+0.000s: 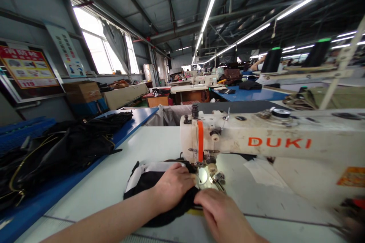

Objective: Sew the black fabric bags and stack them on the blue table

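Observation:
A black and white fabric piece (145,180) lies on the white sewing table (114,174) under the needle of a white DUKI sewing machine (256,140). My left hand (173,186) rests on top of the fabric, fingers curled and pressing it down just left of the presser foot (212,172). My right hand (222,214) lies at the fabric's near right edge, fingers bent and together, touching the black cloth in front of the needle. The fingertips of both hands are partly hidden.
A pile of black bags and fabric (62,148) sits on a blue table (28,205) to the left. White paper (262,172) lies behind the machine head. Thread cones (272,60) and more sewing stations (199,83) fill the hall behind.

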Tool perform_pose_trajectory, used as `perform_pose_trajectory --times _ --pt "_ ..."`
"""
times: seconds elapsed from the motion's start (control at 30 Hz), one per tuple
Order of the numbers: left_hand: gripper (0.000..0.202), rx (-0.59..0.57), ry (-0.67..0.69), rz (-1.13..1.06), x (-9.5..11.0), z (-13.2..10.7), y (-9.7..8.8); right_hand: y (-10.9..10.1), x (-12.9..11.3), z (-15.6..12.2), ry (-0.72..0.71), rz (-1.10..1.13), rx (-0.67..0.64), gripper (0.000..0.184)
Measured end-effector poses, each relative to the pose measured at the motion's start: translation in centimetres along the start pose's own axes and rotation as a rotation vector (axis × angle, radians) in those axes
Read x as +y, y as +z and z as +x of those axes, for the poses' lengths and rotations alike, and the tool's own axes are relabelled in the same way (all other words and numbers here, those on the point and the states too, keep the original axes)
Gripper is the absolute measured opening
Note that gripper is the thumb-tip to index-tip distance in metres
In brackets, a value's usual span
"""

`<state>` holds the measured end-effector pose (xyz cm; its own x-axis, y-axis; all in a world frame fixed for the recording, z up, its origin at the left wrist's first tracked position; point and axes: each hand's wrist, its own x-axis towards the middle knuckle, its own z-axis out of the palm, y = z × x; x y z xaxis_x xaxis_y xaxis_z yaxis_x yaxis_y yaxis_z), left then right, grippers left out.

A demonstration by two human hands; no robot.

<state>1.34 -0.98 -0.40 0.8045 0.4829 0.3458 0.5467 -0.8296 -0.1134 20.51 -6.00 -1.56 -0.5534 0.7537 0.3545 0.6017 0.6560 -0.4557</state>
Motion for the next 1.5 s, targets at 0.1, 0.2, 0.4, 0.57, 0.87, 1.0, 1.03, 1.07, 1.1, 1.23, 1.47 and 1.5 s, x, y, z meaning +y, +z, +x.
perform_pose_trajectory --times 0.1,0.2,0.4,0.57,0.87,1.0,1.03,1.07,1.1,1.23,1.47,1.5 --pt "0.019 -0.011 -0.03 -0.035 0.1 0.0 -0.1 -0.9 0.3 1.0 0.119 -0.084 0.088 0.028" --pt "0.019 -0.02 -0.057 -0.047 0.1 0.1 -0.2 -1.1 0.5 1.9 0.1 -0.224 0.056 0.024" --pt "0.015 -0.018 -0.079 -0.067 0.1 -0.2 0.2 -0.8 0.3 2.4 0.095 -0.357 -0.036 0.024" --pt "0.014 -0.017 -0.111 -0.086 0.3 -0.2 0.4 -0.8 0.2 2.4 0.114 -0.359 -0.064 0.025" --pt "0.015 -0.018 -0.136 -0.08 0.5 -0.1 0.3 -0.7 0.6 1.5 0.106 -0.241 -0.031 0.027" --pt "0.018 0.013 -0.127 -0.074 0.6 -0.3 0.3 -1.0 0.2 0.2 0.081 -0.118 -0.038 0.03" --pt "0.019 0.022 -0.124 -0.074 0.6 -0.3 0.3 -1.0 0.1 0.0 0.072 -0.1 -0.054 0.03" --pt "0.019 0.03 -0.124 -0.076 0.6 -0.3 0.3 -1.0 0.0 -0.2 0.063 -0.09 -0.071 0.03" --pt "0.02 0.034 -0.129 -0.081 0.7 -0.4 0.2 -1.0 -0.1 -0.2 0.056 -0.088 -0.086 0.03" --pt "0.02 0.039 -0.121 -0.128 0.7 -0.4 0.0 -1.0 -0.1 -0.1 0.051 -0.096 -0.114 0.032" --pt "0.02 0.021 -0.061 -0.116 0.5 -0.7 -0.3 -1.2 0.1 0.0 0.025 -0.052 -0.11 0.031" --pt "0.02 0.015 -0.06 -0.113 0.5 -0.8 -0.4 -1.2 0.2 0.0 0.028 -0.047 -0.093 0.031"
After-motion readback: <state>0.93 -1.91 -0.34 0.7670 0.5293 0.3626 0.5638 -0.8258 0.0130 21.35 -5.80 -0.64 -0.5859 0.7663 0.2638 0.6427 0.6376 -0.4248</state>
